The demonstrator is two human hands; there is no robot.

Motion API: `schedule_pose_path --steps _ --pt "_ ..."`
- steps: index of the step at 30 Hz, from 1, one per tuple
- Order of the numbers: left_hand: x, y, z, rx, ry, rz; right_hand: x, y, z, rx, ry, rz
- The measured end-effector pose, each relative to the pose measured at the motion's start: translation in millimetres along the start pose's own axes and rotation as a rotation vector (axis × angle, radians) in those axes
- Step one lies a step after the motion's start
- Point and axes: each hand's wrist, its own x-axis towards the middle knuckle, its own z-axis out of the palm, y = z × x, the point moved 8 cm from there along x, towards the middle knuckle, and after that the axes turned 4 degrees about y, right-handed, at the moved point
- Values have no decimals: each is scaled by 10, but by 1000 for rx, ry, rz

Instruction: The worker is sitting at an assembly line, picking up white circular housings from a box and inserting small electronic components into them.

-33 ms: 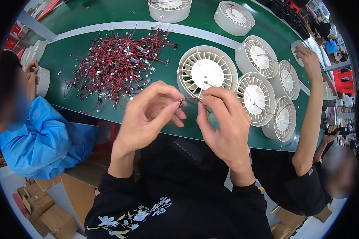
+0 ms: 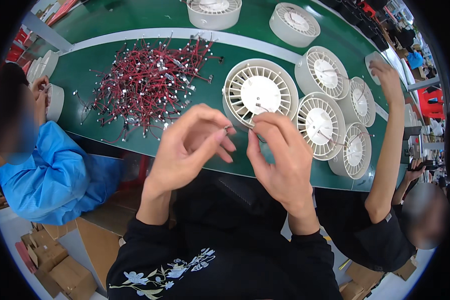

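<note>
Both my hands are raised over the table's near edge, just in front of a white round fan housing with a slatted grille. Thumb and forefinger of my left hand pinch a small dark connector. The fingertips of my right hand are pressed together on a thin wire, mostly hidden by the fingers. Another short lead with a small plug lies against that housing's hub. Left of it on the green table spreads a tangled heap of red and black wire leads with small white plugs.
More white housings cluster at the right, and others stand beyond a pale strip across the table. A person in a blue smock works at the left. At the right, a person's bare arm reaches over the table.
My hands stay in nearly the same place. The wire that bridged the gap between my fingertips no longer shows clearly there. The whole view has shifted very slightly.
</note>
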Motion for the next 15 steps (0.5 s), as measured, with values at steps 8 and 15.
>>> schedule_pose_path --steps 8,15 --pt "-120 -177 66 30 93 50 -116 29 64 166 -146 183" --pt "-175 -257 148 136 63 -2 25 -77 -73 34 -129 -108"
